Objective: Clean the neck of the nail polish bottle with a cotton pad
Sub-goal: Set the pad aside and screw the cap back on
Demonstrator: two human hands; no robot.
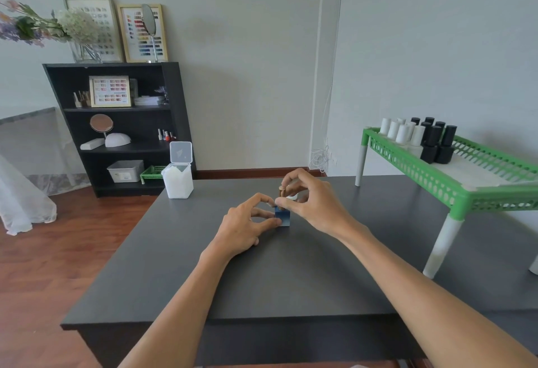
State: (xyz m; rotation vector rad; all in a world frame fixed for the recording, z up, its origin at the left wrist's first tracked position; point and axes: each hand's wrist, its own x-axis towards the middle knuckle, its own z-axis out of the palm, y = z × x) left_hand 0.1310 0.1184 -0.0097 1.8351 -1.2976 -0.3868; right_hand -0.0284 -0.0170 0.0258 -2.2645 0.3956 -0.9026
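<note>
The blue bottle (283, 217) stood upright mid-worktop (291, 274). The left hand (244, 226) pinched its body between thumb and fingers. The right hand (308, 201) pinched the gold cap (281, 192) above it, a white pad (292, 197) tucked under its fingers.

No words or numbers can be read anywhere. The two gold-framed colour charts (143, 33) on top of the black bookshelf (122, 126) show only small coloured dots, too tiny and blurry to read.
</note>
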